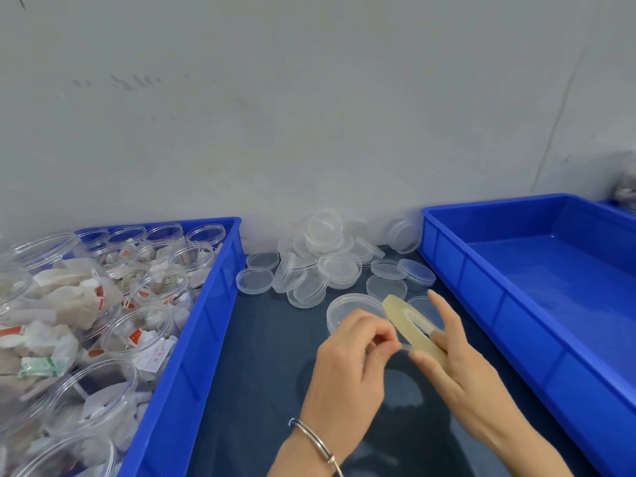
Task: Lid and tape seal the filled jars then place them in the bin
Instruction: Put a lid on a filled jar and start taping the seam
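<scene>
Filled jars (137, 297) sit lidless in the blue bin on the left (206, 325), packed w/ sachets, mouths open, none in hand. Only one view, the head cam, so here goes.

Step in hand, by my read: prepping the tape, not lidding yet. Tape roll (409, 325) is up at centre, tilted on edge, near side of the lid pile. Right hand (461, 359) holds it: thumb on the near rim, one finger through or against the core, index finger stretched straight up past the far rim. So partly curled round the roll, not a tight fist. Left hand (351, 359) is pinched narrow, thumb and forefinger closed on what looks like the free tape end, just beside the roll's near edge. The strip itself is clear and thin; can't say how much is pulled out. Bracelet (315, 438) on the left wrist.

Loose clear lids (330, 266) lie heaped on the dark mat (258, 373), far centre, b/w the two bins; one bigger lid (347, 309) lies just behind the hands. Bin on the right (516, 290) shows bare blue floor, no sealed jars visible in it, so the job looks early.

Next move prob calls for: peel a length free w/o letting it fold on itself, then fetch a jar from the left, lid from the pile, press on, wrap the seam. Needs one hand freed first, since both are busy on the roll.
</scene>
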### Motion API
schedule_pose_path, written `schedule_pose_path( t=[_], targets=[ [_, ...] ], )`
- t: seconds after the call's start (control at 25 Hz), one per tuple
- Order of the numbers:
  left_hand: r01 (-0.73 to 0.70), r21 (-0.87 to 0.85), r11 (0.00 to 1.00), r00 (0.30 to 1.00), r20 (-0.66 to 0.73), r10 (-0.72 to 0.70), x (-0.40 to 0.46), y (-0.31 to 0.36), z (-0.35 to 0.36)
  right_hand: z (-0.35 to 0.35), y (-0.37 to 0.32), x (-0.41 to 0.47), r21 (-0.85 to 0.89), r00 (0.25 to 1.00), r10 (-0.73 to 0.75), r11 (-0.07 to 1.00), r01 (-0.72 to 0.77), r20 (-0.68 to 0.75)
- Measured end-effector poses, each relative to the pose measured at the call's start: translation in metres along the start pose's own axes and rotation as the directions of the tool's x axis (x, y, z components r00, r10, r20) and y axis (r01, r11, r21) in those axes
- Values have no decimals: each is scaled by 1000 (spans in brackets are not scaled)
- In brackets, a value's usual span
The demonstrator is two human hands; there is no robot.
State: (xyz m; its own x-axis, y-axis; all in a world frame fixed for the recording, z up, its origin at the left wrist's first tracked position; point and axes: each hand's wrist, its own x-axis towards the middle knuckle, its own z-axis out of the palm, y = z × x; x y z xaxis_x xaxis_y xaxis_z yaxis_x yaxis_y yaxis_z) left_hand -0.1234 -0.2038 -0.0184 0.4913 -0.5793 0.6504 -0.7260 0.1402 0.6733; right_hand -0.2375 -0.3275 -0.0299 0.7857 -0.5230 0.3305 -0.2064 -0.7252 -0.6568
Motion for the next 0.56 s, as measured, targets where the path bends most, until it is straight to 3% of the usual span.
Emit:
schedule_pose_path(
  t=[0.08,0.16,0.24,0.32,0.48,0.56],
  targets=[
    [138,-32,990,987,-82,-140,-18,-17,2,-2,4,-6,-149,994,-85,984,95,67],
    [277,-68,958,945,-162,-285,-39,-33,11,3,9,-10,-414,985,-150,894,174,91],
    [352,-101,931,902,-229,-366,-51,-43,22,11,9,-11,-524,989,-140,839,146,51],
    [361,-128,924,880,-282,-383,-50,-46,28,16,5,-7,-608,997,-80,790,73,16],
    [311,-94,946,891,-316,-324,-43,-46,22,8,15,2,-666,988,-134,731,150,75],
    [281,-79,957,901,-323,-291,-40,-45,14,-2,20,4,-670,991,-92,730,133,96]
  ],
)
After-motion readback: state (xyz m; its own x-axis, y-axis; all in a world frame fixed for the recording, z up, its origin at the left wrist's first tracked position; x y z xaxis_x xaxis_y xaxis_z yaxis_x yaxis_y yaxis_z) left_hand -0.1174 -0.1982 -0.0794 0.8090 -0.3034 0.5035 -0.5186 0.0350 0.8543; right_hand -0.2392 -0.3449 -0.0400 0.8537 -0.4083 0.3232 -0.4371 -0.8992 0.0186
